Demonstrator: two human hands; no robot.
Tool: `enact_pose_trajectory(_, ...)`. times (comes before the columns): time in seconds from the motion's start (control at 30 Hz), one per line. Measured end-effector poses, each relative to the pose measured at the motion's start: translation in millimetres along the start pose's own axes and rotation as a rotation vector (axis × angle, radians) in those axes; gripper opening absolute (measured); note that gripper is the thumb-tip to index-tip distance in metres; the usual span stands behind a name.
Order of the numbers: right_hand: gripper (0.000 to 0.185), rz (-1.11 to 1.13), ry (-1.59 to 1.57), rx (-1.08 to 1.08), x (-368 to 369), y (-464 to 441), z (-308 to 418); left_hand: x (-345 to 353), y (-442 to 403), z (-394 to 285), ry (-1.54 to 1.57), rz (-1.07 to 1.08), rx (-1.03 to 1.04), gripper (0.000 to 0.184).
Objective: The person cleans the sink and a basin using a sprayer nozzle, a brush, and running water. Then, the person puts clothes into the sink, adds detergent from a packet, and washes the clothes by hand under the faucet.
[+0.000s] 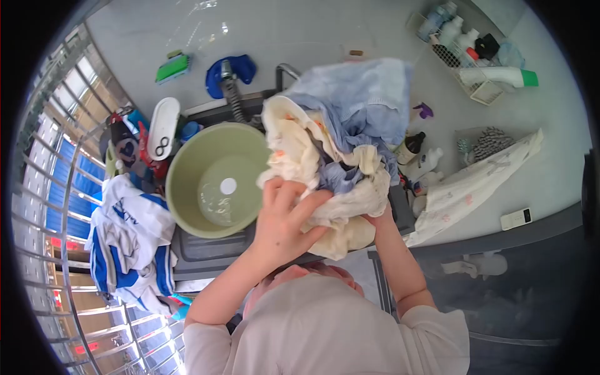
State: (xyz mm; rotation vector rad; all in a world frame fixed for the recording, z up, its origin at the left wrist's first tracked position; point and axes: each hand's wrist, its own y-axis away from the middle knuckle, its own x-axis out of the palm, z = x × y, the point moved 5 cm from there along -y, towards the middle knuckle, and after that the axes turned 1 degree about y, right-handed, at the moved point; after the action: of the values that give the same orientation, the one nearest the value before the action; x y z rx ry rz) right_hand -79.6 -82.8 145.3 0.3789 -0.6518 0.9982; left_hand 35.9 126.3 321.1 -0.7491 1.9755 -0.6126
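1. I'm watching a soft, crumpled cream-and-blue cloth bundle (pixel 342 156) bulging right of a smooth, round green basin (pixel 186 181).
2. Left hand (pixel 281 224) is gripping its near side, fingers part-spread; right hand (pixel 379 215) is disappearing beneath, closure untellable.
3. Bundle is hiding the basin's right rim; white-and-blue garments (pixel 134 215) are slumping leftward.

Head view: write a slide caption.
Left hand and right hand hold bundled cream and blue clothes beside a green basin.
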Motion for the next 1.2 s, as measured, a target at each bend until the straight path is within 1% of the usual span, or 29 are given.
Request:
enact_pose_trajectory(0.03, 0.046, -0.014, 0.012, -0.010, -0.1, 8.3, 11.4, 25.9, -5.0, 3.6, 0.095, 0.089, -0.012, 0.056)
enact_pose_trajectory(0.07, 0.046, -0.211, -0.057, -0.058, -7.2, 21.9, 21.6, 44.0, -9.9, 7.9, 0.114, 0.091, 0.000, 0.056)
enact_pose_trajectory(0.1, 0.046, -0.408, -0.131, -0.110, -16.7, 34.0, 31.4, 64.4, -13.6, 14.7, 0.135, 0.143, -0.021, 0.055)
enact_pose_trajectory(0.13, 0.049, -0.432, -0.046, -0.095, -40.3, 32.6, 29.1, 85.5, -15.2, 22.5, 0.154, 0.199, -0.043, 0.054)
enact_pose_trajectory(0.17, 0.049, -0.453, -0.048, -0.106, -64.0, 30.2, 25.9, 106.5, -14.0, 32.0, 0.171, 0.213, -0.034, 0.054)
enact_pose_trajectory(0.23, 0.054, -0.562, 0.000, -0.129, -109.2, 18.7, 21.7, 148.0, -7.9, 56.2, 0.147, 0.333, -0.021, 0.052)
enact_pose_trajectory(0.27, 0.058, -0.565, 0.012, -0.127, -129.2, 11.0, 20.8, 161.9, -5.2, 66.6, 0.167, 0.431, -0.037, 0.050)
enact_pose_trajectory(0.3, 0.058, -0.571, 0.012, -0.126, -144.4, 4.3, 20.5, 165.1, -4.4, 70.9, 0.171, 0.434, -0.037, 0.050)
enact_pose_trajectory(0.37, 0.048, -0.610, 0.169, -0.198, -164.4, -8.9, 26.8, 172.0, 0.4, 83.2, 0.277, 0.530, -0.154, 0.046)
enact_pose_trajectory(0.4, 0.044, -0.658, 0.250, -0.065, -175.2, -12.0, 27.4, 162.7, -0.3, 84.0, 0.232, 0.487, -0.151, 0.044)
enact_pose_trajectory(0.43, 0.044, -0.656, 0.249, -0.055, -177.8, -19.6, 24.9, 151.4, 1.0, 84.7, 0.230, 0.488, -0.161, 0.044)
enact_pose_trajectory(0.5, 0.042, -0.681, 0.360, -0.149, -180.4, -38.8, 25.2, 123.7, 4.0, 89.2, 0.201, 0.478, -0.267, 0.042)
enact_pose_trajectory(0.53, 0.042, -0.669, 0.363, -0.137, -176.8, -51.2, 30.1, 108.9, 6.4, 86.5, 0.196, 0.471, -0.281, 0.042)
enact_pose_trajectory(0.6, 0.042, -0.672, 0.215, -0.231, -166.7, -77.2, 45.8, 70.6, 14.3, 77.6, 0.157, 0.326, -0.304, 0.034)
enact_pose_trajectory(0.67, 0.042, -0.610, 0.192, -0.227, -141.9, -102.9, 67.9, 34.1, 31.0, 71.6, 0.146, 0.192, -0.415, 0.026)
enact_pose_trajectory(0.73, 0.041, -0.556, 0.167, -0.218, -124.2, -115.1, 74.7, -1.7, 56.0, 72.7, 0.089, -0.016, -0.551, 0.025)
enact_pose_trajectory(0.8, 0.039, -0.564, 0.507, -0.170, -108.8, -127.6, 76.2, -38.2, 90.7, 82.1, -0.039, -0.208, -0.646, 0.026)
enact_pose_trajectory(0.83, 0.042, -0.520, 0.959, -0.317, -127.6, -135.3, 66.2, -53.2, 114.6, 90.1, 0.011, -0.331, -0.776, 0.026)
enact_pose_trajectory(0.87, 0.044, -0.448, 1.404, -0.477, -154.8, -140.9, 37.2, -66.9, 135.6, 95.1, 0.042, -0.462, -0.852, 0.026)
enact_pose_trajectory(0.9, 0.050, -0.414, 1.798, -0.284, -170.6, -139.7, 0.1, -79.7, 157.0, 99.5, 0.073, -0.595, -0.923, 0.026)
enact_pose_trajectory(0.93, 0.056, -0.362, 2.183, -0.071, -186.7, -129.2, -36.1, -91.5, 177.7, 103.6, 0.069, -0.640, -0.959, 0.027)
enact_pose_trajectory(0.97, 0.056, -0.299, 2.174, 0.074, -210.0, -112.7, -70.3, -101.2, 194.1, 105.1, 0.063, -0.685, -0.996, 0.027)
enact_pose_trajectory(1.0, 0.057, -0.226, 2.157, 0.217, -228.5, -100.8, -95.3, -108.5, 204.9, 103.9, 0.014, -0.726, -1.097, 0.028)
enact_pose_trajectory(1.03, 0.052, -0.233, 2.141, 0.289, -237.0, -103.4, -103.3, -117.4, 219.3, 106.5, -0.005, -0.730, -1.106, 0.027)
enact_pose_trajectory(1.07, 0.046, -0.226, 2.116, 0.362, -245.2, -111.9, -111.0, -125.7, 228.6, 106.4, -0.061, -0.745, -1.159, 0.028)
enact_pose_trajectory(1.1, 0.048, -0.160, 1.903, 0.553, -250.6, -117.8, -114.2, -136.3, 236.5, 107.2, -0.123, -0.754, -1.215, 0.029)
enact_pose_trajectory(1.13, 0.055, -0.063, 1.895, 0.590, -211.1, -118.5, -96.5, -148.9, 244.6, 110.9, -0.250, -0.721, -1.183, 0.031)
enact_pose_trajectory(1.17, 0.070, 0.089, 1.968, 0.504, -229.5, -124.0, -102.9, -161.9, 251.6, 117.2, -0.371, -0.684, -1.147, 0.033)
enact_pose_trajectory(1.2, 0.087, -0.009, 2.048, 0.609, -217.7, -124.8, -92.4, -174.6, 254.6, 122.4, -0.465, -0.686, -1.119, 0.036)
